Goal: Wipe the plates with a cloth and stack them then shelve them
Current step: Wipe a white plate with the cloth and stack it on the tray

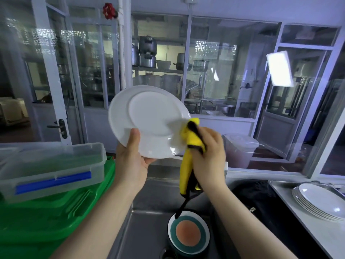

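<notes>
At the far left a clear lidded box (50,169) with a blue clasp sat on green plastic crates (56,217), close beside our left forearm. Our left hand (133,161) held the white plate (149,120) up in the air above the sink (147,199), thumb lying on its underside near the lower rim, the other fingers hidden behind it. We judged this the weak point: the plate was tilted and held at one edge only, so a hard push from the cloth could have twisted it out of the grip and dropped it.

Our right hand (209,146) was closed round the yellow cloth (194,139) and pressed it to the plate's right rim. The cloth's loose end hung down toward a coloured plate (188,234) lying in the sink; it could have dragged there and picked up damp.

At the right, a stack of white plates (319,204) rested in a metal tray (280,186) on the counter's edge. A dark object, unclear to us, lay between sink and tray, on the way across.
</notes>
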Demonstrator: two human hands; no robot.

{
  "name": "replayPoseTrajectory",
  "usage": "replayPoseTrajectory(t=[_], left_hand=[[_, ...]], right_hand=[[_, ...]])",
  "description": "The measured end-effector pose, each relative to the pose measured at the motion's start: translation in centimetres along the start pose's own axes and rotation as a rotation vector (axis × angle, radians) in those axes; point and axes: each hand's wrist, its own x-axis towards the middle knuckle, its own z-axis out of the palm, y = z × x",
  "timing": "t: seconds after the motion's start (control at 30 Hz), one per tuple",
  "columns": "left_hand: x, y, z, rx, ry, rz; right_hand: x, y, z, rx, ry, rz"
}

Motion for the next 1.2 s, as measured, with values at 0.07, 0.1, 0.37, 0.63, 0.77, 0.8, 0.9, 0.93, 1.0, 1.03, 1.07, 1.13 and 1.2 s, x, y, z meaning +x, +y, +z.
replayPoseTrajectory(t=[0.07,0.1,0.37,0.63,0.77,0.8,0.9,0.93,1.0,1.03,1.07,1.13,1.2], left_hand=[[0.0,-0.1,-0.3,-0.027,-0.025,-0.035],[-0.1,-0.2,-0.5,-0.032,-0.049,-0.054],[-0.8,-2.5,-0.6,0.059,-0.111,-0.191],[-0.1,-3.3,-2.4,0.188,-0.083,-0.376],[0.6,-1.3,-2.3,0.235,-0.085,-0.365],[0.6,-0.6,-2.0,0.226,-0.135,-0.402],[0.5,0.9,-0.9,0.182,-0.218,-0.542],[0.6,1.1,-0.6,0.160,-0.211,-0.573],[0.5,1.1,-0.3,0.148,-0.190,-0.594],[0.4,1.1,-0.3,0.160,-0.174,-0.593],[0.3,0.9,-0.5,0.172,-0.149,-0.586],[-0.1,0.5,-0.9,0.184,-0.116,-0.569],[-0.2,0.1,-1.5,0.220,-0.098,-0.514]], right_hand=[[1.3,0.7,-0.4,0.130,0.084,0.318],[1.8,0.9,-0.6,0.290,0.111,0.506],[2.6,0.0,-1.6,0.968,-0.116,0.863],[3.4,-0.7,-3.2,0.731,-0.065,0.432],[2.5,-1.1,-2.9,-0.039,-0.167,-0.059],[2.1,-1.2,-2.7,-0.181,-0.181,-0.154],[1.2,-1.1,-2.2,-0.401,-0.247,-0.399],[0.9,-1.0,-2.1,-0.429,-0.288,-0.466],[0.3,-1.1,-2.0,-0.441,-0.361,-0.579],[0.0,-1.2,-1.9,-0.442,-0.385,-0.621],[-0.2,-1.1,-1.9,-0.455,-0.399,-0.662],[-0.3,-0.9,-1.8,-0.490,-0.424,-0.727],[-0.3,-0.2,-2.0,-0.543,-0.459,-0.736]])
